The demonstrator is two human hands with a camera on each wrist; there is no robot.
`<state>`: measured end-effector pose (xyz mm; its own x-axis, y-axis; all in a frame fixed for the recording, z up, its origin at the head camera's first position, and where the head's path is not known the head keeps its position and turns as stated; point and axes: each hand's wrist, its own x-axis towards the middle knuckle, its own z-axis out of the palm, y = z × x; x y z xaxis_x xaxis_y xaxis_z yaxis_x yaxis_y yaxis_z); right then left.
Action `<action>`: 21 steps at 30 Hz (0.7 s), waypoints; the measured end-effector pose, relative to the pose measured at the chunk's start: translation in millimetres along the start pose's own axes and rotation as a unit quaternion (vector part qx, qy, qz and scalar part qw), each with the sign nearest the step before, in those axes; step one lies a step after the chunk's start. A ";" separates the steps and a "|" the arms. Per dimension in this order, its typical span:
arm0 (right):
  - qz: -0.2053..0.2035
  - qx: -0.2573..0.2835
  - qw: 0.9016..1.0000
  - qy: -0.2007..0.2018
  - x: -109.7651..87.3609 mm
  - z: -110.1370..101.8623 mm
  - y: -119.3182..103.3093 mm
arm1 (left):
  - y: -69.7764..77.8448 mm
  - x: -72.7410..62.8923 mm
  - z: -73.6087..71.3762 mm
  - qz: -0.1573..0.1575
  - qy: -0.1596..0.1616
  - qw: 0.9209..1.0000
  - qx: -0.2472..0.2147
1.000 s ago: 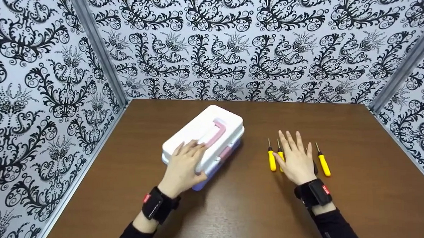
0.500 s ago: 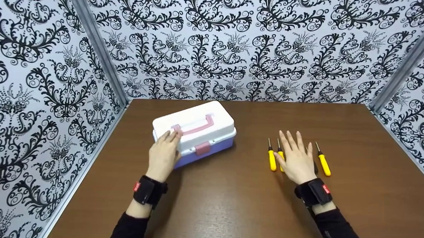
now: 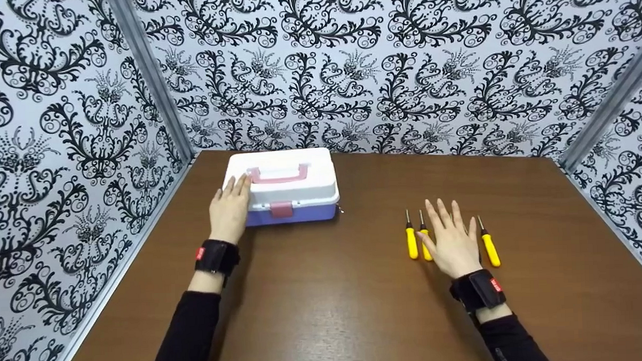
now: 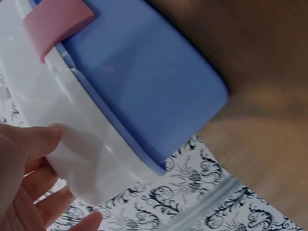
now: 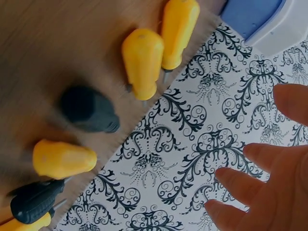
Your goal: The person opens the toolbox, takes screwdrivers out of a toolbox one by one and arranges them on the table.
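Note:
A toolbox (image 3: 283,174) stands at the back left of the table, its white lid down over a purple-blue base, with a pink handle and a pink latch (image 3: 281,209). My left hand (image 3: 229,210) rests at the lid's left end, fingers extended; in the left wrist view the thumb (image 4: 43,139) touches the white lid. My right hand (image 3: 451,248) is spread above a group of screwdrivers, holding nothing. Yellow-handled screwdrivers (image 3: 412,242) show on both sides of it. In the right wrist view lie several yellow handles (image 5: 143,60) and black ones (image 5: 89,109), partly hidden from the head camera.
The brown wooden table (image 3: 325,298) is enclosed by patterned walls (image 3: 349,67) at the back and both sides. Metal corner posts (image 3: 157,79) join the panels. The toolbox sits close to the back wall.
The toolbox has turned from a slant to face front and shifted left and back, with my left hand moving along on it. My right hand has barely moved.

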<state>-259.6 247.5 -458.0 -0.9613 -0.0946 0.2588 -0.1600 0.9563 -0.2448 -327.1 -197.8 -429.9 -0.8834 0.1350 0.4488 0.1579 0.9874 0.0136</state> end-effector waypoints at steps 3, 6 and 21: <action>0.003 -0.004 1.000 -0.008 0.1 -1.4 5.6 | -7.5 6.3 3.3 -0.008 -0.006 1.000 -0.006; 0.008 -0.001 1.000 -0.014 0.3 -2.6 11.7 | -13.8 13.6 5.6 -0.016 -0.010 1.000 -0.013; 0.007 0.003 1.000 -0.012 0.6 -0.4 21.7 | -23.3 36.4 9.9 -0.054 -0.056 0.996 -0.038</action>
<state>-263.6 268.2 -462.7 -0.9687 -0.0870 0.2326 -0.1467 0.9561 -0.2535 -367.3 -215.0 -422.7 -0.9403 0.0419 0.3378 0.0890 0.9882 0.1249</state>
